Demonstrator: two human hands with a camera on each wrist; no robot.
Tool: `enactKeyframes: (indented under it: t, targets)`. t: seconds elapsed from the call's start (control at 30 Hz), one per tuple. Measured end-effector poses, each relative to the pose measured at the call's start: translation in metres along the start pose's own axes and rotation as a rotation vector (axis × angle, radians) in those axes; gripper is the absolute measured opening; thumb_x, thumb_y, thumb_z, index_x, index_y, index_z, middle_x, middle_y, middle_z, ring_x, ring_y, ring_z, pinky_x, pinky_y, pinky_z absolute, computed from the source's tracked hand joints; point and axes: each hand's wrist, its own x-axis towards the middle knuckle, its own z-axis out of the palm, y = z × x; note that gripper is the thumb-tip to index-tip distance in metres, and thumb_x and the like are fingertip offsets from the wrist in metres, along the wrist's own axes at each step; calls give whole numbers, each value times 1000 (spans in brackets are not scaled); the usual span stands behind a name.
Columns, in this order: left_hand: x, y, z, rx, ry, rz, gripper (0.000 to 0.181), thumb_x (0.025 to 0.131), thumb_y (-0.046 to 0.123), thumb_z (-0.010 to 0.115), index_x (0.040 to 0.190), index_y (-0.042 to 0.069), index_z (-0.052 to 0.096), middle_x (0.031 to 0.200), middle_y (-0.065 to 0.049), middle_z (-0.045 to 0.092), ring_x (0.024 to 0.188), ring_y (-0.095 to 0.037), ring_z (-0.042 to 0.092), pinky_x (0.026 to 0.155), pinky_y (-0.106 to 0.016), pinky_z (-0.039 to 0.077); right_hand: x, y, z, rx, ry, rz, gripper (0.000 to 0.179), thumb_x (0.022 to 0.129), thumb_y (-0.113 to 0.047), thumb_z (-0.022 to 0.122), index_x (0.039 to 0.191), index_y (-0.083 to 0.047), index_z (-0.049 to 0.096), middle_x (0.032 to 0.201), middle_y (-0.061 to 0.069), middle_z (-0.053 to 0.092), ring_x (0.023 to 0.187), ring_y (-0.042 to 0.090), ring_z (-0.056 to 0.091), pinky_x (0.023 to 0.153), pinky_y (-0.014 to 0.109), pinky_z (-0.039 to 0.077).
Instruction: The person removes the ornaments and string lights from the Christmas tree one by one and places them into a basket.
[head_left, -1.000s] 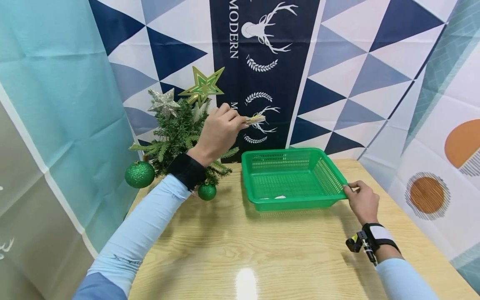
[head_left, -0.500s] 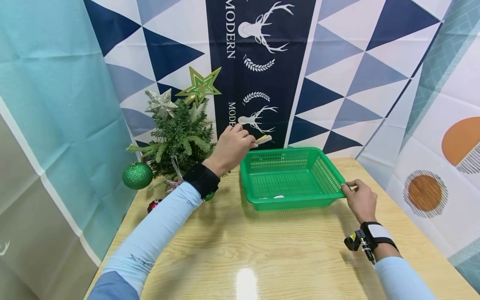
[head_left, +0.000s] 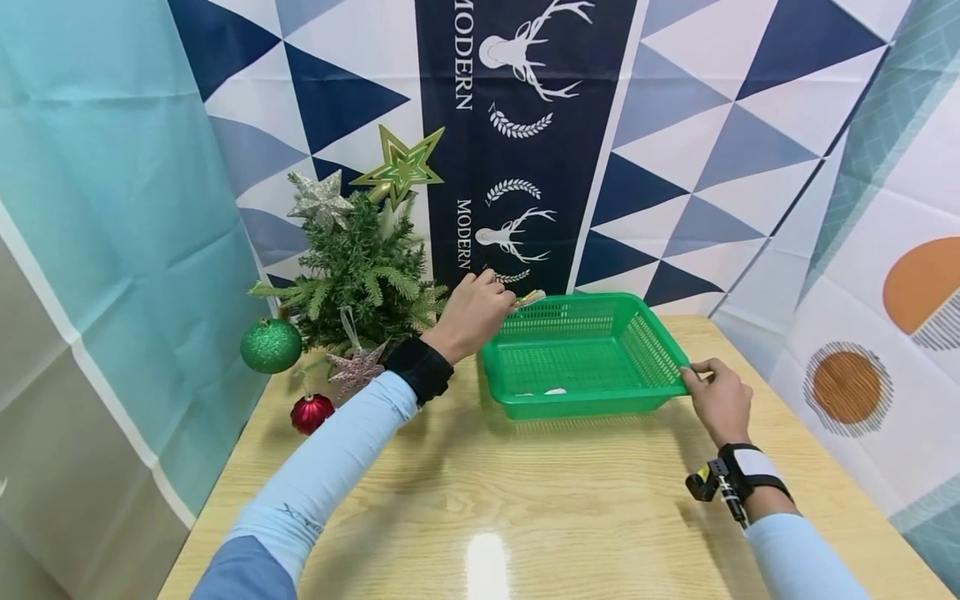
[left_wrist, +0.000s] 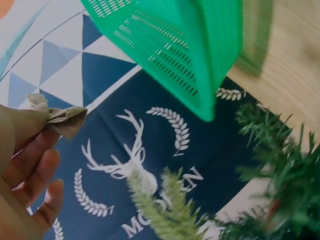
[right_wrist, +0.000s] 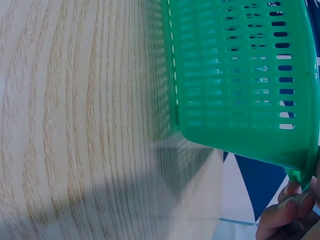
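Observation:
My left hand is at the left back corner of the green plastic basket. Between thumb and fingers it pinches a small folded piece of beige cloth, whose yellow edging shows in the head view. Most of the cloth's far end sticks out past the fingertips, over the basket's rear rim. My right hand grips the rim at the basket's front right corner. In the right wrist view its curled fingers touch that corner. Small white scraps lie inside the basket near its front wall.
Left of the basket stands a small Christmas tree, with a green star and a silver star on top. A green ball, a red ball and a pink star hang low. Patterned cloth covers the walls.
My left hand has moved down and to the right, away from the tree toward the basket, still pinching the cloth. The red ball and pink star have come into view. My right hand stays on the rim.

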Motion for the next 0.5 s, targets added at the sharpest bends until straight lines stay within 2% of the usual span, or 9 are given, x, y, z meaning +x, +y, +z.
enactKeyframes:
  t: [0.3, 0.5]
  targets:
    - [-7, 3, 21, -45, -68, 1, 12, 101, 20, 69, 96, 13, 78, 90, -4, 73, 77, -23, 43, 71, -32, 23, -2, -3, -1, -25, -7, 31, 38, 104, -27, 61, 121, 6, 67, 83, 19, 66, 80, 34, 56, 86, 52, 33]
    - [-11, 6, 35, -63, -102, -3, 16, 103, 13, 64, 97, 12, 78, 91, -7, 73, 78, -25, 45, 71, -33, 23, -3, -4, -3, -21, -9, 36, 38, 104, -28, 61, 121, 5, 67, 85, 19, 66, 81, 34, 56, 79, 47, 34]
